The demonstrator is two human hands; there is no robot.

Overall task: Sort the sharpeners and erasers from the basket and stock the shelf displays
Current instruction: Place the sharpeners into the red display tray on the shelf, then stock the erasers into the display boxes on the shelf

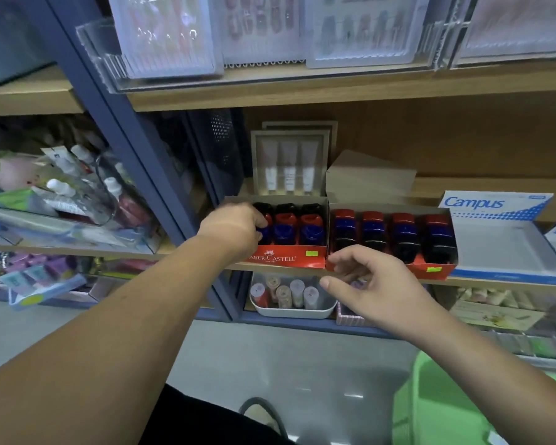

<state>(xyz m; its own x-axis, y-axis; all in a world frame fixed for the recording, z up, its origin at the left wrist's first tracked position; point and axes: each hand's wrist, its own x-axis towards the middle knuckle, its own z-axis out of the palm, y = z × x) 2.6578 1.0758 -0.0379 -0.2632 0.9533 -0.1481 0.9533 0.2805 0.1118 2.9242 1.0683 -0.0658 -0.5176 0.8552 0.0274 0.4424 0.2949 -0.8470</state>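
Grip: left hand (235,229) is gripping a blue plastic sharpener (265,234), fingers curling round it in the leftmost column of the left red cardboard display box (280,258). Two more columns of red, blue and black sharpeners (312,226) are sitting right of it in that box. The right hand (376,290) is hovering just near of the right red cardboard display box (437,271), fingers loosely bent, thumb apart, holding nothing. That box is carrying four columns of the same kind, and is sitting against the left box. Both boxes are sitting at the near edge of the wooden shelf (482,187). A blue-and-white Campus box (501,245) is lying right of them. A green plastic basket (437,406) is showing at near right, contents out of view. A white tray of tubes (292,311) is sitting on the level below.
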